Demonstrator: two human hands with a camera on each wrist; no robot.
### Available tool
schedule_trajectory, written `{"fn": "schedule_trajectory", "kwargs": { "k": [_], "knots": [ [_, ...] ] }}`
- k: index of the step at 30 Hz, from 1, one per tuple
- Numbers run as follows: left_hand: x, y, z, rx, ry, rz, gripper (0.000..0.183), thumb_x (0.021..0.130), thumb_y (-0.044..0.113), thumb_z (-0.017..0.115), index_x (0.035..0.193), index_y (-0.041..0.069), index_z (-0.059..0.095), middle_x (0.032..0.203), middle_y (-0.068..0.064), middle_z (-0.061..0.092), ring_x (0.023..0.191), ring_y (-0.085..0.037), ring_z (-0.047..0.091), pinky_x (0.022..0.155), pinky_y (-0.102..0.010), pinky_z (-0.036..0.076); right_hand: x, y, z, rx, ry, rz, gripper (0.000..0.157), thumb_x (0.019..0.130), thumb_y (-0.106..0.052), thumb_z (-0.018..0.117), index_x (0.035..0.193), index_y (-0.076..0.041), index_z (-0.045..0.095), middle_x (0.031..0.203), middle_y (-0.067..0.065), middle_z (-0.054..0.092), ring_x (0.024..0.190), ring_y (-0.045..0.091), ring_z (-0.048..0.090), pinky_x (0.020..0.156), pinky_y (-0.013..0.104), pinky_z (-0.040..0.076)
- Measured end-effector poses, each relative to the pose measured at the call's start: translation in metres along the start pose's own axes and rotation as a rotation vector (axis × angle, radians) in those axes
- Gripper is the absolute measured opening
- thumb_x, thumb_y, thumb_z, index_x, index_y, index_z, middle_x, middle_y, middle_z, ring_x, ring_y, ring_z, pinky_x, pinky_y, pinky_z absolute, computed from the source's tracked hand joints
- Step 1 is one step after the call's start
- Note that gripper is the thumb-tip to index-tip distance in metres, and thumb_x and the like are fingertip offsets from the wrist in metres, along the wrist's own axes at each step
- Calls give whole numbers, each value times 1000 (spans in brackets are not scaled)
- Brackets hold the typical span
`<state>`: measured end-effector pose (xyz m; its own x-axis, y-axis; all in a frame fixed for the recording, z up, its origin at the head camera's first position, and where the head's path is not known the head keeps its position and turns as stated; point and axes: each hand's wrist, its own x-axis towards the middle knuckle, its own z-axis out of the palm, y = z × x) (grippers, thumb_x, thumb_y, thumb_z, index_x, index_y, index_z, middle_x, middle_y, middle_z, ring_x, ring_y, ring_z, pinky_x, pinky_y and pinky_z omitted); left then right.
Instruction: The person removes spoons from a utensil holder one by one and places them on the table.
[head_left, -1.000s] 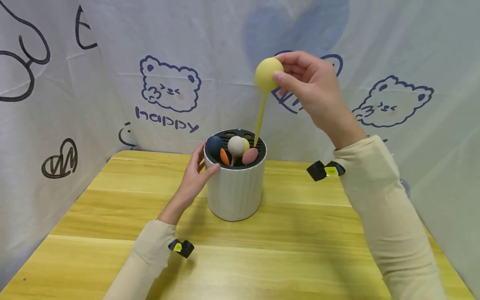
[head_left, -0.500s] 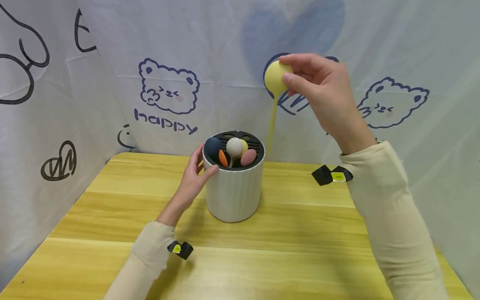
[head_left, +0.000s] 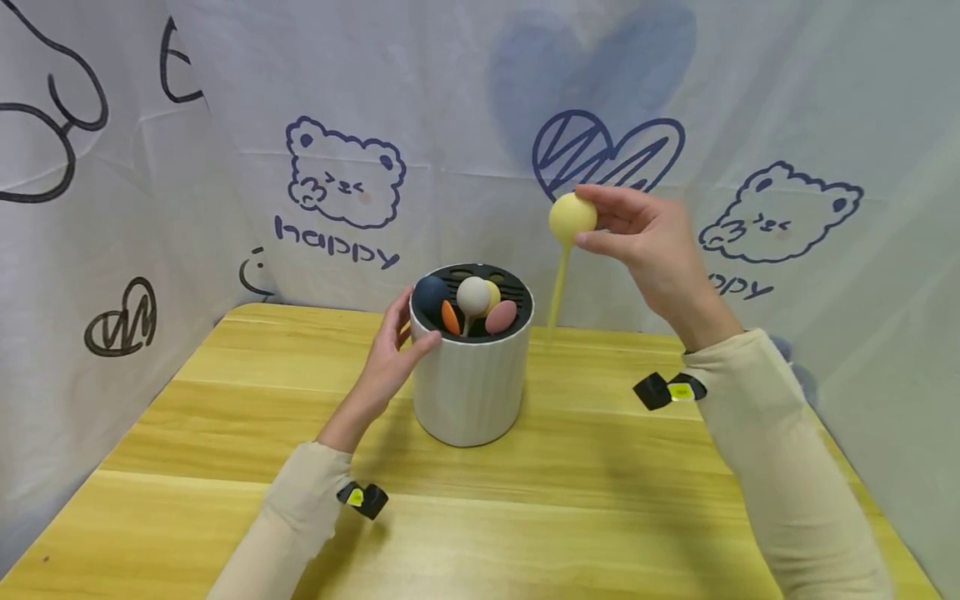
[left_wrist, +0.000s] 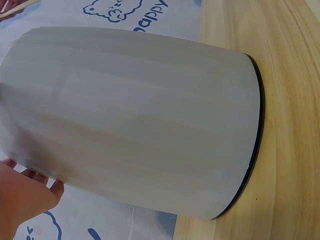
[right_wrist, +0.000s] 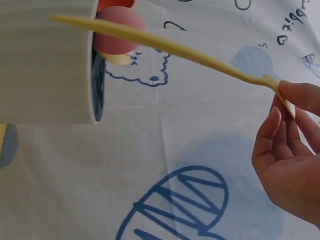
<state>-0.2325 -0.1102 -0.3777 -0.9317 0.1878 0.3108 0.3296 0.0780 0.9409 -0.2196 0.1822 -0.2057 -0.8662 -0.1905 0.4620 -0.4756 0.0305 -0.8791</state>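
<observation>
A ribbed white utensil holder (head_left: 471, 392) with a black slotted top stands upright on the table. My left hand (head_left: 388, 354) holds its left side near the rim, thumb at the front; the left wrist view shows those fingers along the wall. To the right of the holder, my right hand (head_left: 648, 250) pinches a yellow spoon (head_left: 572, 218) by its round head, thin handle pointing down. In the right wrist view, the spoon's handle (right_wrist: 170, 47) overlaps the holder. Standing in the top are dark blue (head_left: 431, 295), white (head_left: 473, 295), orange, yellow and pink (head_left: 501, 317) utensil heads.
The wooden table (head_left: 480, 533) spreads in front of the holder and to both sides. Behind it hangs a white cloth (head_left: 450, 100) printed with bears and hearts. A black wrist camera (head_left: 670, 390) is strapped over the right sleeve.
My right hand has carried the yellow spoon right, away from above the holder, and then lower. The left hand and the holder have stayed in place.
</observation>
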Motion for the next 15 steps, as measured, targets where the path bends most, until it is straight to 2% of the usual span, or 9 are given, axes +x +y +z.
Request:
{"fn": "schedule_trajectory", "kwargs": {
  "k": [6,11,15],
  "knots": [
    [0,2,0,3,-1,-4,74,94,24,57,155,12,17,159,-7,17,144,-24,19,116,-44,17,-8,16,-5,-35,-36,61,42,82,10,68,124,4,62,109,2,69,96,18,65,88,23,50],
    [1,2,0,-3,-4,6,74,94,23,57,155,11,16,159,-8,17,144,-24,19,116,-44,17,-14,33,-10,50,-49,148,41,82,11,67,122,1,65,107,1,69,96,17,65,89,22,50],
    [0,2,0,-3,-4,3,74,94,24,57,155,12,17,159,-8,17,144,-24,19,115,-44,18,-20,47,-13,78,-59,227,44,84,10,66,126,3,61,110,2,68,99,16,63,91,23,48]
  ]
}}
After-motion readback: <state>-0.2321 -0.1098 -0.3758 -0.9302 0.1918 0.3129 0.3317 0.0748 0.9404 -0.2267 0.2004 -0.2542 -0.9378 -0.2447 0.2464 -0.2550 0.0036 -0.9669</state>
